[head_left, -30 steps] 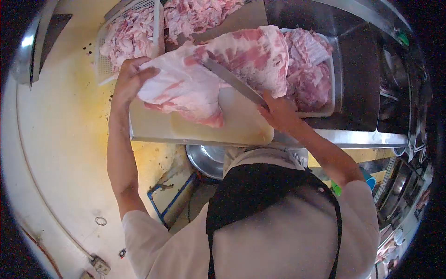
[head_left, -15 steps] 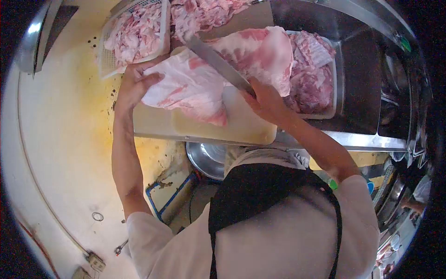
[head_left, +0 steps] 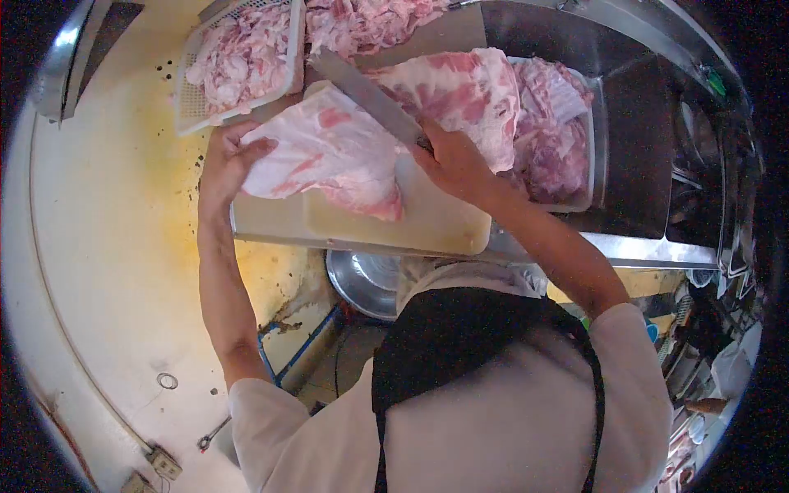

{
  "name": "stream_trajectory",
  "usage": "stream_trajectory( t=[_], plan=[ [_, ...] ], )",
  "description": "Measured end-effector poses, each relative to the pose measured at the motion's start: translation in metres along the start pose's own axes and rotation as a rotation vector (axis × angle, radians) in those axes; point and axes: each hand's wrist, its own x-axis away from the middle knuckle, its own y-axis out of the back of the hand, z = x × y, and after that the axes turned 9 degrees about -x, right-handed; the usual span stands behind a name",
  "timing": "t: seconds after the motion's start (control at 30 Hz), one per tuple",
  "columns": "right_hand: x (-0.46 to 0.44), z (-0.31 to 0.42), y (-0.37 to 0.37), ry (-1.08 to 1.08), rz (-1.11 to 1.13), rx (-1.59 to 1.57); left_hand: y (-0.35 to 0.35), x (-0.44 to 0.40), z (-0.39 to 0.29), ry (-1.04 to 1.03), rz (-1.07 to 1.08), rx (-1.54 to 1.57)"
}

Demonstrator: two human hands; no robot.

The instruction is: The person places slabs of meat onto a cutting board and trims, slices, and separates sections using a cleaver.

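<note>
A large slab of raw meat [head_left: 329, 152] lies across a pale cutting board [head_left: 427, 218]. My left hand [head_left: 228, 160] grips the slab's left edge, thumb on top and fingers partly hidden underneath. In my right hand [head_left: 454, 164] is a wide-bladed knife [head_left: 366, 97], its handle wrapped by my fingers. The blade slants up and to the left over the slab, its tip near the board's far edge. Right of the blade, the ribbed part of the meat [head_left: 460, 90] reaches toward a white tray.
A white perforated basket [head_left: 297, 49] of meat scraps stands at the back left, beside a heap of scraps [head_left: 370, 25]. The white tray [head_left: 589, 156] on the right holds more meat. Below the counter edge [head_left: 641, 251] sits a metal bowl [head_left: 362, 279].
My right hand has moved left and up with the knife, whose blade now lies further left over the slab. The meat's left part looks separated from the ribbed part along the blade.
</note>
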Motion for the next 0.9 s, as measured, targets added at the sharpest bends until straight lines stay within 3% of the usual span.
stream_trajectory(
  t=[0.13, 0.2, 0.27, 0.37, 0.4, 0.47, 0.5, 0.6, 0.73, 0.9],
  plan=[
    [0.049, -0.003, 0.027, -0.095, 0.156, 0.063, 0.014, 0.001, 0.012, 0.069, 0.023, -0.053],
    [0.078, -0.019, 0.042, -0.397, 0.397, 0.253, 0.017, -0.009, 0.029, 0.088, -0.051, -0.131],
    [0.106, -0.028, 0.051, -0.352, 0.289, 0.152, 0.014, -0.028, 0.056, 0.088, -0.167, -0.254],
    [0.136, -0.04, 0.039, -0.244, 0.04, 0.003, -0.017, -0.041, 0.064, -0.198, -0.275, -1.006],
    [0.146, -0.045, 0.031, -0.2, -0.059, -0.046, -0.047, -0.038, 0.084, -0.195, -0.25, -0.635],
    [0.153, -0.041, 0.016, -0.339, -0.144, -0.155, -0.106, -0.019, 0.074, -0.624, -0.169, -0.759],
    [0.153, -0.036, 0.008, -0.407, -0.191, -0.211, -0.132, 0.0, 0.056, -0.625, -0.115, -0.929],
    [0.148, -0.01, 0.001, -0.564, -0.14, -0.352, -0.177, 0.008, 0.065, -0.463, -0.264, -0.868],
    [0.152, -0.032, -0.031, -0.354, -0.234, -0.374, -0.17, -0.021, 0.067, -0.335, -0.23, -0.783],
    [0.111, -0.02, -0.047, -0.304, -0.233, -0.428, -0.139, -0.021, 0.074, -0.418, -0.287, -0.772]
  ],
)
